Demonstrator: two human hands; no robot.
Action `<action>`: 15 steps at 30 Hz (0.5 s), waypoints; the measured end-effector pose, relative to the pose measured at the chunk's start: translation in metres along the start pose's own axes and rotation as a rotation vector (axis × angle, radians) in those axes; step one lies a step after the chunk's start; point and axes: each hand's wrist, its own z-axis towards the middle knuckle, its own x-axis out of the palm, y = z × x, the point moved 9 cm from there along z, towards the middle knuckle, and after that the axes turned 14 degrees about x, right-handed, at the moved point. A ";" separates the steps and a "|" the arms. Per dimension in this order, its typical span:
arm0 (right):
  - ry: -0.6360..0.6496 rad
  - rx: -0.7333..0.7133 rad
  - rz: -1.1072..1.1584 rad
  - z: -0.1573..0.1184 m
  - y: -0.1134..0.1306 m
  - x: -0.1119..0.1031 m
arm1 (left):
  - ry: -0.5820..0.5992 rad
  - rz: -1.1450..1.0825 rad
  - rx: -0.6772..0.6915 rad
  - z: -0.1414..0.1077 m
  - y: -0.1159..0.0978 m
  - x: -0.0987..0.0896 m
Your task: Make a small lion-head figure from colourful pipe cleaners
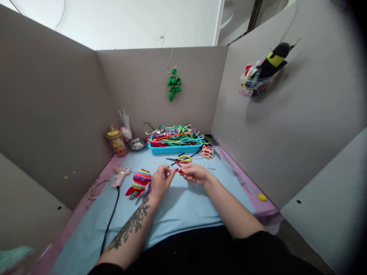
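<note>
In the middle of the view, my left hand point(161, 182) and my right hand point(195, 173) meet above the blue cloth point(197, 206). Between their fingertips is a short, bent red pipe cleaner point(180, 171), pinched from both sides; my fingers partly cover it. Just beyond the hands lies a pair of scissors point(184, 159) with yellow and red handles. Left of my left hand rests a rainbow-striped, fuzzy pipe-cleaner piece point(141, 178) with red parts, partly hidden by that hand.
A pink glue gun point(122, 176) with a dark cord lies left. Behind stand a blue tray point(174, 150) heaped with coloured pipe cleaners, a metal bowl point(137, 144) and a lidded cup point(118, 144). Grey partitions point(137, 84) enclose the table; a pouch point(255, 82) hangs right.
</note>
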 end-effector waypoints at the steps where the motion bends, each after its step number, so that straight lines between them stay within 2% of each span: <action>1: 0.020 0.014 -0.011 0.000 -0.001 0.001 | -0.007 -0.001 0.019 0.000 -0.001 -0.001; 8: 0.109 0.035 -0.061 0.001 -0.008 0.004 | -0.017 -0.056 0.094 0.001 -0.006 -0.002; 15: 0.072 0.012 -0.120 0.000 -0.006 0.006 | 0.041 -0.372 -0.063 0.006 0.005 0.011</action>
